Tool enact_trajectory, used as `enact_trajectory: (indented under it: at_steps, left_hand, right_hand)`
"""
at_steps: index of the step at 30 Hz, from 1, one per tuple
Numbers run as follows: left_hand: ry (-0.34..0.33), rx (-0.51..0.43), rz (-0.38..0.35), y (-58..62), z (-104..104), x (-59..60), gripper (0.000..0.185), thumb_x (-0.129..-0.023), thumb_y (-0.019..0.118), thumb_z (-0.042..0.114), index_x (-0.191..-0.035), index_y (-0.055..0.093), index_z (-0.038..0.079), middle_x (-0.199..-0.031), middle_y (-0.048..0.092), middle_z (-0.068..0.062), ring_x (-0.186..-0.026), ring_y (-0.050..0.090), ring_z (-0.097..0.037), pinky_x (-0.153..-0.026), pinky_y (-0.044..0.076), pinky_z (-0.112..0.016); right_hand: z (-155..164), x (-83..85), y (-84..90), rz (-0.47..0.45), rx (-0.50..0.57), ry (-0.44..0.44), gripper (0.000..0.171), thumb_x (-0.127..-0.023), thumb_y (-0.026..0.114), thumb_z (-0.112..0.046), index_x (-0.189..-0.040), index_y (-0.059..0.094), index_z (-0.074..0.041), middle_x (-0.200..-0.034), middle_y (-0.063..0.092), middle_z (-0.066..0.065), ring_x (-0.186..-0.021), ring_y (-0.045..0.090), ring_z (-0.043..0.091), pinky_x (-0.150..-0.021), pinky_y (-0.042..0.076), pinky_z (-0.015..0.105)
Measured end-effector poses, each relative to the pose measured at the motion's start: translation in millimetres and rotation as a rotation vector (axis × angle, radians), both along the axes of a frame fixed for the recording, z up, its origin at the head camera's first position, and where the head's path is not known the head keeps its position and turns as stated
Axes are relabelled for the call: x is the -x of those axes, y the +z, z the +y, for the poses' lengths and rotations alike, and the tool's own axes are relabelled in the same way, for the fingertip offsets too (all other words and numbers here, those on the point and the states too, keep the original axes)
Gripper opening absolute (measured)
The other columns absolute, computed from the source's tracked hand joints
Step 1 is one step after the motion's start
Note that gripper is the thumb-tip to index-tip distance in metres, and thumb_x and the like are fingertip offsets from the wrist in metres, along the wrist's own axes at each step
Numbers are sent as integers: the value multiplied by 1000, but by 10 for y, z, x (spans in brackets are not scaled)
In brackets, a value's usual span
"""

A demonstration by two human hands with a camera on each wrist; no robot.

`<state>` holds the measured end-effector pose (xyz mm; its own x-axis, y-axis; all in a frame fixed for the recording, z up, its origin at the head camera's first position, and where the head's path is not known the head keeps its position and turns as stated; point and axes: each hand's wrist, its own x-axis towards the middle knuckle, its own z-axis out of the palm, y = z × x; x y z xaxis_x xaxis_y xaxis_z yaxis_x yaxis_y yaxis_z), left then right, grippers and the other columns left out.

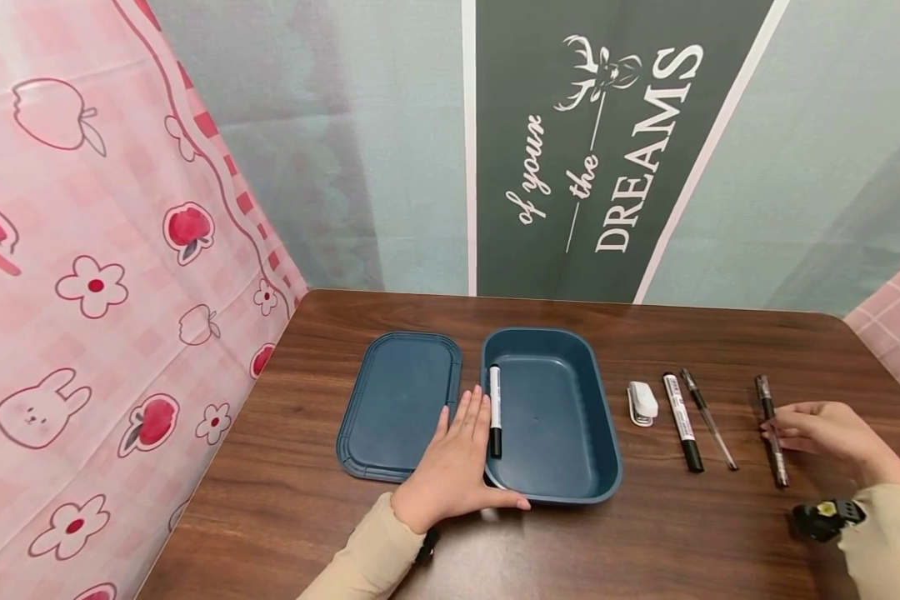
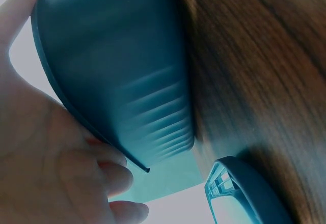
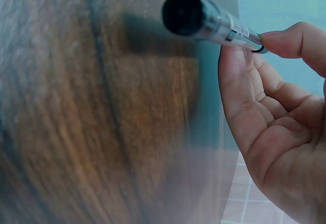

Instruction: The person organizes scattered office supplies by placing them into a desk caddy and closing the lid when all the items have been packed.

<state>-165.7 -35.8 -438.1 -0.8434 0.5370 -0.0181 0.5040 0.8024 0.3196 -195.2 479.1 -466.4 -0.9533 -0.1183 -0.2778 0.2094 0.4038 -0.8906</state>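
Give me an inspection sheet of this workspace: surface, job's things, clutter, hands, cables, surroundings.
Surface: brown wooden table, bare wood between the things.
Job's things: blue box open, one marker lying inside along its left wall; blue lid flat beside it on the left; dark pen at the far right.
Clutter: white correction tape, black-and-white marker and thin clear pen in a row right of the box.
Hands: left hand flat against the box's near left corner; right hand pinches the dark pen.
Cables: nothing seen.
Surroundings: pink patterned cloth on the left, grey-green backdrop with lettering behind.
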Motion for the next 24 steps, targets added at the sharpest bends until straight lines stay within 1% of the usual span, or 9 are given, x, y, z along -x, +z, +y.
enact_trajectory:
  at_steps: [2, 9, 12, 17, 21, 24]
  left_hand:
    - [2, 1, -1, -5, -5, 3, 126, -67, 59, 79, -151, 8, 0, -157, 2, -16, -144, 3, -28, -112, 13, -51]
    - [7, -2, -1, -11, -20, 7, 126, -67, 59, 79, -151, 9, -1, -157, 2, -16, -144, 3, -28, -111, 14, -52]
    - [8, -3, -4, -9, -20, 6, 126, -67, 59, 79, -151, 9, -1, -157, 2, -16, -144, 3, -28, -111, 14, -52]
    - [8, 0, -4, -5, -17, 5, 126, -67, 60, 79, -151, 9, -1, -157, 2, -16, -144, 4, -28, -112, 14, -52]
    - [7, 4, 1, -3, -14, 4, 126, -67, 59, 79, -151, 9, -1, -157, 4, -17, -144, 4, -29, -111, 14, -52]
    - [6, 5, 4, -2, -13, 3, 126, -67, 59, 79, -150, 9, -1, -157, 4, -17, -144, 4, -28, -111, 15, -52]
  right_hand:
    - [-3, -4, 10, 0, 10, -1, 26, -97, 44, 3, -88, 67, -1, -81, 69, -7, -74, 66, 3, -63, 54, 24]
    - [-11, 10, 18, 14, 118, 7, 32, -97, 43, 4, -85, 69, -10, -82, 69, -7, -75, 66, 4, -64, 54, 22]
    - [-19, 18, 24, 25, 131, 7, 33, -97, 43, 4, -84, 69, -13, -82, 69, -7, -75, 66, 5, -64, 54, 22]
    - [-53, 30, 29, 36, 84, -8, 30, -97, 45, 2, -85, 68, -13, -82, 68, -9, -74, 66, 4, -63, 54, 23]
    - [-67, 33, 30, 35, 39, -23, 28, -96, 46, 2, -85, 68, -11, -81, 68, -10, -73, 65, 4, -62, 54, 24]
    - [-70, 28, 31, 38, 27, -35, 28, -96, 47, 2, -84, 68, -12, -80, 67, -11, -72, 65, 4, -62, 54, 24]
